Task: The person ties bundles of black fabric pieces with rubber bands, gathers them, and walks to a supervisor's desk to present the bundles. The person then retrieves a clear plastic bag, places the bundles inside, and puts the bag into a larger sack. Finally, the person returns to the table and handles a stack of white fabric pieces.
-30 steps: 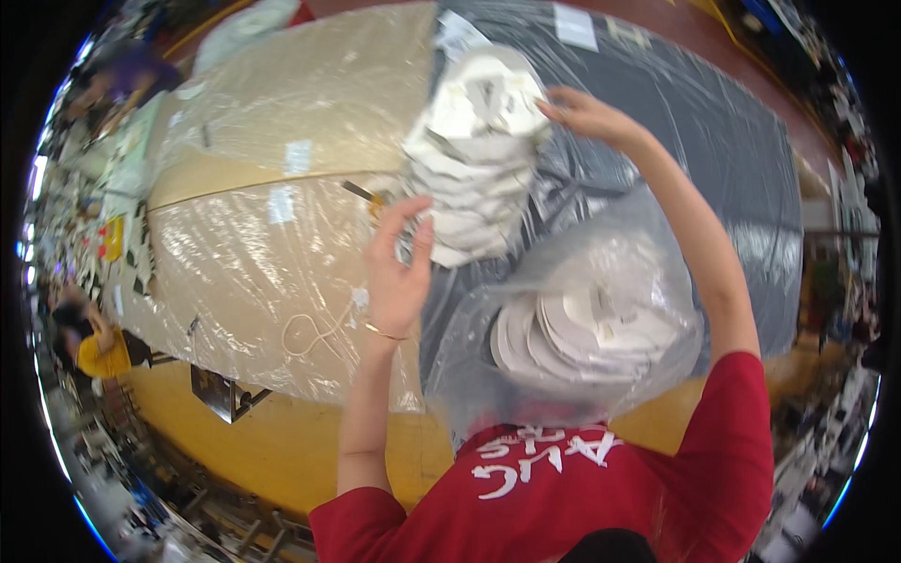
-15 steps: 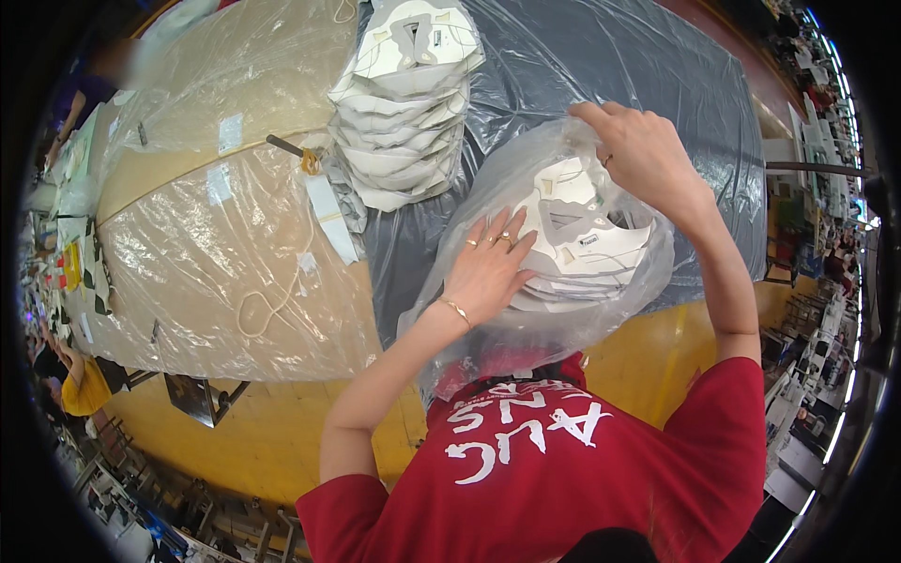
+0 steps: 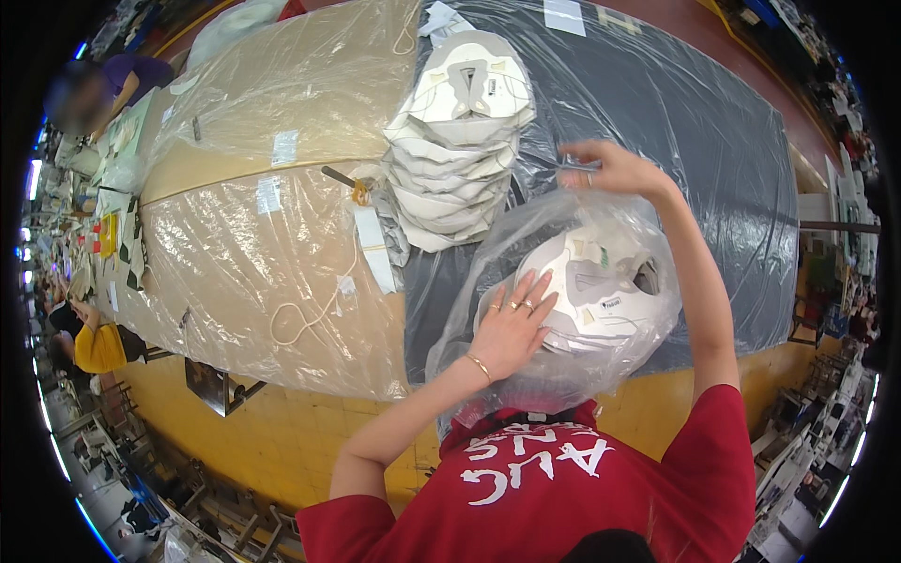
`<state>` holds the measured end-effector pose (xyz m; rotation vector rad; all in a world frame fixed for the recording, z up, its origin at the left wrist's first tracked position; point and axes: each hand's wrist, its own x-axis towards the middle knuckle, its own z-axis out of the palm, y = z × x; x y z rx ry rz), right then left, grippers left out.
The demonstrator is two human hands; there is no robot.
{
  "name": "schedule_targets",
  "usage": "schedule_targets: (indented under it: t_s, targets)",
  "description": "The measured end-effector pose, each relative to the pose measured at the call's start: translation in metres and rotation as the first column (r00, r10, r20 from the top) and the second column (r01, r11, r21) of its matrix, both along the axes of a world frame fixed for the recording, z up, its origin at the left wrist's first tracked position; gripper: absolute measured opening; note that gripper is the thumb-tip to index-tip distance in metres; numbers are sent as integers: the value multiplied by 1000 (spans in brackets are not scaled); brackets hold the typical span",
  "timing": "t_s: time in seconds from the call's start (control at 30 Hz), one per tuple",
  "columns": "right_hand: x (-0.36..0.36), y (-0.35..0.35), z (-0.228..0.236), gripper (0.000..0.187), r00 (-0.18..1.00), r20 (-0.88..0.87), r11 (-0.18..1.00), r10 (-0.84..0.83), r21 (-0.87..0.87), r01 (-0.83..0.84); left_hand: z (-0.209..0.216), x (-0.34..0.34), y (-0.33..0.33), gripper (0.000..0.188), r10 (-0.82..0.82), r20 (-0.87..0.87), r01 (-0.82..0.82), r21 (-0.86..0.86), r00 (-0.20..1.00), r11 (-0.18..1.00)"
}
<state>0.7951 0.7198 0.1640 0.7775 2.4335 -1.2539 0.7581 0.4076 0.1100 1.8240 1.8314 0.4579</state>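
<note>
A stack of white fabric pieces with grey inserts and small labels (image 3: 615, 310) lies inside a clear plastic bag (image 3: 469, 328) in front of me. My left hand (image 3: 514, 324) rests flat on the stack's left side, fingers spread. Just past the bag's far edge is my right hand (image 3: 615, 171), its fingers apart and slightly blurred, with nothing seen in them. Farther off and to the left, similar white pieces (image 3: 455, 178) are laid overlapping in a long row.
Brown sheeting (image 3: 225, 235) under clear plastic covers the table's left part; dark plastic (image 3: 694, 141) covers the right. A dark rod (image 3: 338, 175), a paper strip (image 3: 375, 249) and a cord (image 3: 291, 328) lie left of the row. Another person (image 3: 136, 80) is at far left.
My right hand has come off the bag's far edge, moving up and away from the stack. My left hand stays on the pieces. The whole view has shifted slightly.
</note>
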Motion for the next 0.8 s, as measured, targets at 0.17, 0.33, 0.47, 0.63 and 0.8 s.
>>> schedule_targets:
  t_s: [0.17,0.33,0.47,0.63,0.8]
  targets:
    - [-89,25,-41,99,830,-134,839,-541,-155,522,1,1,2,52,24,40,-23,-20,999,1000]
    - [-132,30,-71,89,892,28,887,-452,-89,452,-1,-3,2,51,46,137,-43,-26,989,999]
    - [-128,38,-70,80,910,52,902,-410,-121,414,-3,-4,2,51,47,170,-41,-38,984,998]
    - [-128,41,-73,75,899,41,896,-436,-78,438,-4,-3,1,51,48,149,-47,-14,988,999]
    - [-127,38,-89,78,908,-67,907,-413,61,417,-4,-2,0,51,55,142,-53,-15,988,998]
